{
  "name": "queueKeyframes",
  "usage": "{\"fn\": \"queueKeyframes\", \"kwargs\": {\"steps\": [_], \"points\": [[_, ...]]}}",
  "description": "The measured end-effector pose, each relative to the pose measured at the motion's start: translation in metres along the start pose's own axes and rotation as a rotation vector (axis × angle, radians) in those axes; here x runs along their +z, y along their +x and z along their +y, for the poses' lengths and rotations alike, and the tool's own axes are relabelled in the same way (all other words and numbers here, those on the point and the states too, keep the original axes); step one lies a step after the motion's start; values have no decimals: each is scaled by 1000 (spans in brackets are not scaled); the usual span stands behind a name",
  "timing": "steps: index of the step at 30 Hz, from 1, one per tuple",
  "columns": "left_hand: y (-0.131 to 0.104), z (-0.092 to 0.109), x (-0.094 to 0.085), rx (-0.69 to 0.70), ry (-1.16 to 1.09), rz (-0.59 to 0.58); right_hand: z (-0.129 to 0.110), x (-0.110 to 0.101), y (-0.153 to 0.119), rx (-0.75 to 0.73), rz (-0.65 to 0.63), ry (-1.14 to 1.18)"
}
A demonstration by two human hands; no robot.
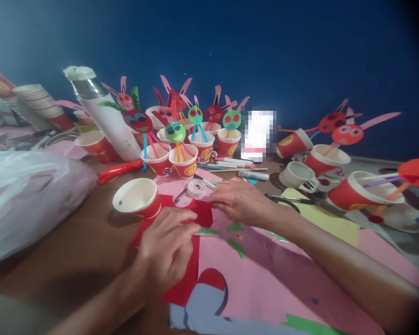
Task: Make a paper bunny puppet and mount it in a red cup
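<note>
My left hand (pixel 169 246) is over the red paper (pixel 181 291), its fingers bent. At its fingertips is a narrow green paper strip (pixel 208 231), apparently pinched. My right hand (pixel 237 200) reaches across the pink paper (pixel 258 274), fingers together and pointing down. What those fingers hold, if anything, is hidden. Right beside them are a roll of clear tape (pixel 196 187) and a white marker (pixel 208 183). Small green paper scraps (pixel 236 247) lie on the pink sheet between my hands. An empty red-and-white paper cup (pixel 138 197) stands beyond my left hand.
Several cups with paper puppet heads (pixel 175 132) stand at the back; more (pixel 348 134) are at the right. A white thermos (pixel 104 116) leans behind a red balloon-like piece (pixel 120 171). A plastic bag (pixel 31 200) fills the left. Scissors (pixel 282 201), a mug (pixel 296 176) and a bright phone (pixel 258 132) are beyond.
</note>
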State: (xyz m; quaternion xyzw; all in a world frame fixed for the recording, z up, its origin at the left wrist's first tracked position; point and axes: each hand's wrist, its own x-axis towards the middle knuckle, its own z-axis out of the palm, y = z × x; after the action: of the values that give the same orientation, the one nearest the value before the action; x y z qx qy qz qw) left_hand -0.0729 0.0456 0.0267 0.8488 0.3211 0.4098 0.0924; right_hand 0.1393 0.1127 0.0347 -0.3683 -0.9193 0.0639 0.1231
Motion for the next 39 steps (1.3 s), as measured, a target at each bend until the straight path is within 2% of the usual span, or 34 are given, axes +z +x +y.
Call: {"fn": "queueKeyframes", "kwargs": {"steps": [3,6,11,15,18,20,22,23,26,28,30,33,39], "points": [[6,-1,-6,-39,-43,130,3,7,12,7,-1,-110],[7,-3,-7,-85,-85,184,4,12,21,-9,1,-183],[4,-9,-7,-182,-103,178,4,21,29,0,4,-187],[3,-13,-4,-206,-110,156,5,28,35,39,25,-156],[2,-15,-1,-221,-143,147,6,23,37,59,59,-107],[2,-14,-1,-293,-163,135,5,12,33,65,91,-65],[4,-11,-1,-458,-223,114,3,-1,24,80,131,61],[7,-10,-1,-576,-290,98,1,-7,19,118,166,247],[17,-6,0,-905,-641,59,-6,-17,2,187,217,739],[25,-3,0,-981,-923,46,-11,-17,-7,176,245,926],[33,0,1,-969,-1161,28,-16,-15,-12,162,277,1031],[41,2,4,-925,-1385,-17,-23,-15,-15,141,327,997],[49,-3,17,-848,-1424,17,-25,-15,-21,74,414,830]]}}
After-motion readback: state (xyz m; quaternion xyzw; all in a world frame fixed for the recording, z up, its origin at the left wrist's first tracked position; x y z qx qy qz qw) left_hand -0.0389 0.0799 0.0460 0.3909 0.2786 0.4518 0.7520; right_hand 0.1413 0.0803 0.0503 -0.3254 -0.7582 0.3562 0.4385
